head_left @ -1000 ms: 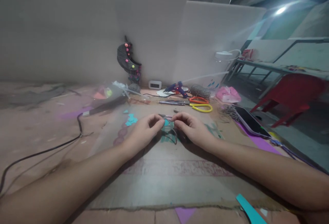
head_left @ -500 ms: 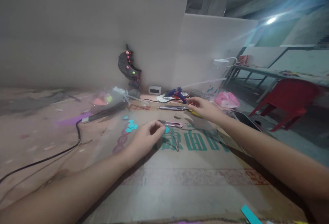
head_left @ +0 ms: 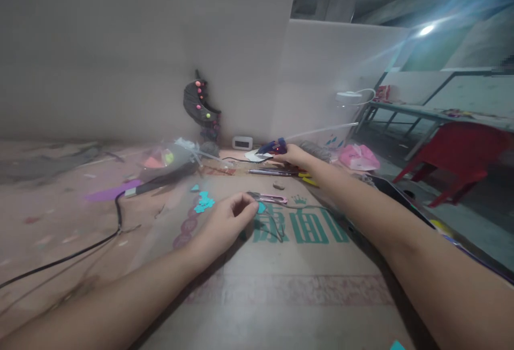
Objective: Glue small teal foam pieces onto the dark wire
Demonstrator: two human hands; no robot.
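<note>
My left hand [head_left: 227, 221] rests on the cardboard sheet [head_left: 281, 286], its fingers pinched on a small teal paper piece [head_left: 261, 207] with thin dark wire beside it. My right hand [head_left: 292, 156] is stretched far forward and wraps round the blue glue gun [head_left: 272, 148] near the wall. A pink-handled tool [head_left: 270, 198] lies just beyond my left fingers. Teal paper scraps [head_left: 204, 202] lie to the left of that hand.
A black cable [head_left: 80, 245] runs across the floor at left. Pens [head_left: 267, 172], yellow scissors [head_left: 309, 180], a clear bag [head_left: 166, 160], a pink bag [head_left: 357, 157] and a phone [head_left: 395, 195] surround the cardboard. A dark beaded craft piece [head_left: 198, 104] leans on the wall; a red chair [head_left: 461, 157] stands right.
My right hand has left the teal piece and reached forward to the glue gun, closing on it. My left hand has stayed pinched on the piece.
</note>
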